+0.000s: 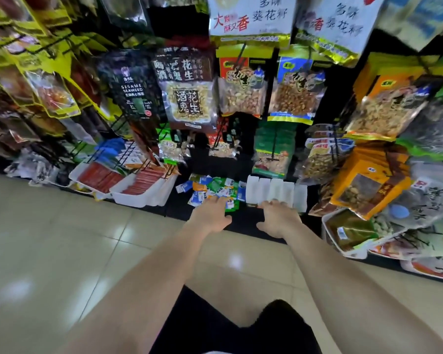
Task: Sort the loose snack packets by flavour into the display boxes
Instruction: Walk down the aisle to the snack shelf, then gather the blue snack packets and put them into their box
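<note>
Head view: loose snack packets heaped at 9 o'clock of the white display boxes. Left hand flat on the heap, gripping nothing. Right hand at the boxes' near rim, hold impossible to tell. Likely slips: overlapping colours — wrong flavour picked; light boxes shoved back.

Printed "SESAME SEAWEED" on dark packet at ten o'clock; "酒鬼花生" on brown peanut bag beside it; "葵花籽" on white hanging bag at twelve o'clock.
</note>
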A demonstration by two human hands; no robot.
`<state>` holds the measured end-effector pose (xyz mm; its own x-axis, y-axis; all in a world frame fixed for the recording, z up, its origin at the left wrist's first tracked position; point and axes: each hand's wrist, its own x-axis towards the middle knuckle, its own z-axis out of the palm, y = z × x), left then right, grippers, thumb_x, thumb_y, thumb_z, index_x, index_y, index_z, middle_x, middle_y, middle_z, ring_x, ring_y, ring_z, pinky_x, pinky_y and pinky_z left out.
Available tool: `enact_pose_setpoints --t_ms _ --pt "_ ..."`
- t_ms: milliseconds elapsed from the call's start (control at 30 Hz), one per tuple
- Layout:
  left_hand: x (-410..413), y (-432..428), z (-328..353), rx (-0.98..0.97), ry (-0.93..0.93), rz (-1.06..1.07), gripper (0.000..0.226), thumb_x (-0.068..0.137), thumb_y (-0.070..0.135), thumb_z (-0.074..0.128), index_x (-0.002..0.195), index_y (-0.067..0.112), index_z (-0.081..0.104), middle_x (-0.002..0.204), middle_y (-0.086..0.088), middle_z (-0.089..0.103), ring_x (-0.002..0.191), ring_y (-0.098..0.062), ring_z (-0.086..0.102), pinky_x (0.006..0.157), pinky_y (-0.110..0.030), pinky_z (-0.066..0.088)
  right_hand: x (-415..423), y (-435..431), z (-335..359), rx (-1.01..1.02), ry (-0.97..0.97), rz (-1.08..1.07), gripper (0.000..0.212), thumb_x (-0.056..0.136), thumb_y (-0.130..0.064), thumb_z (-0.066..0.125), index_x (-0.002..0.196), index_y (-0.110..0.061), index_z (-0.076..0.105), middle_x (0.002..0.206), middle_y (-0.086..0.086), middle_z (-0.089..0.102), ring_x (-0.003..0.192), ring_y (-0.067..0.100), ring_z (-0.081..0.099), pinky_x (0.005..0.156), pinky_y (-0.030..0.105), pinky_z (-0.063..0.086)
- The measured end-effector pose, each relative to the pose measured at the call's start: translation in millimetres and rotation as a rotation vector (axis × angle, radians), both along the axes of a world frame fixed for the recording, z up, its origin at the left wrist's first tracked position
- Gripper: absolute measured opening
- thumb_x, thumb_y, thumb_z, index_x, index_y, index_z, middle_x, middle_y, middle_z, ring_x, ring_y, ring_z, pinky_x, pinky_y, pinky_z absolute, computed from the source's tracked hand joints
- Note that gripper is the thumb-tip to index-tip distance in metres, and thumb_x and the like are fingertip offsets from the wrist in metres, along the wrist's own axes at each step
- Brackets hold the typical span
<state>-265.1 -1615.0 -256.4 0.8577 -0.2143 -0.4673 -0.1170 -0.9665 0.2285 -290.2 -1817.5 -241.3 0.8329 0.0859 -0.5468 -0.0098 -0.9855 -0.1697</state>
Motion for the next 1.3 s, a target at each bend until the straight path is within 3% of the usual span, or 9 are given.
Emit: enact_pose_setpoints --t_ms 333,500,667,900,1133,1300 --pt "138.3 112.1 -306.9 0.082 -0.048 -0.154 0.071 0.094 0.043 0.058 0.154 0.020 0.027 0.154 -0.007 0.033 0.137 -0.032 0.038 0.101 -0.049 0.047 124.2 109.6 -293.2 -0.021 -0.104 -0.100 0.068 0.089 -0.047 0.062 0.146 -0.019 0.037 0.141 0.010 0.047 0.128 0.033 0.046 0.096 0.045 0.043" --pt "149.8 128.9 -399.4 0.015 -0.089 -0.161 0.069 0.093 0.042 0.059 0.152 0.019 0.031 0.149 -0.012 0.041 0.132 -0.032 0.045 0.101 -0.044 0.046 121.0 120.3 -378.0 -0.109 -0.113 -0.143 0.069 0.089 -0.048 0.062 0.148 -0.021 0.038 0.143 0.010 0.046 0.130 0.034 0.046 0.101 0.047 0.041" --pt "115.0 159.4 -419.1 -0.077 -0.060 -0.149 0.067 0.094 0.041 0.058 0.151 0.018 0.032 0.149 -0.010 0.039 0.132 -0.034 0.043 0.102 -0.051 0.045 92.1 144.8 -396.7 -0.106 -0.068 -0.176 0.069 0.089 -0.046 0.063 0.148 -0.021 0.039 0.154 0.009 0.035 0.139 0.034 0.036 0.106 0.049 0.039" --pt "96.0 198.7 -407.7 0.007 -0.162 -0.252 0.067 0.094 0.043 0.056 0.152 0.020 0.030 0.148 -0.008 0.040 0.135 -0.032 0.040 0.104 -0.048 0.044 63.6 188.6 -398.0 -0.078 -0.113 -0.141 0.070 0.091 -0.045 0.061 0.151 -0.021 0.034 0.152 0.010 0.038 0.137 0.033 0.038 0.107 0.048 0.040" --pt "110.3 164.8 -398.2 0.037 -0.167 -0.273 0.070 0.095 0.044 0.055 0.155 0.020 0.026 0.156 -0.006 0.031 0.141 -0.031 0.034 0.107 -0.050 0.043 36.4 163.0 -427.5 0.017 -0.123 -0.267 0.069 0.093 -0.045 0.061 0.152 -0.025 0.033 0.153 0.008 0.036 0.138 0.033 0.037 0.108 0.050 0.038" --pt "124.4 133.0 -405.8 0.016 -0.176 -0.239 0.070 0.097 0.044 0.054 0.156 0.020 0.025 0.159 -0.007 0.029 0.144 -0.030 0.032 0.110 -0.048 0.041 62.7 137.8 -445.5 0.078 -0.132 -0.270 0.071 0.092 -0.045 0.061 0.153 -0.024 0.031 0.151 0.008 0.036 0.137 0.033 0.038 0.108 0.049 0.037"
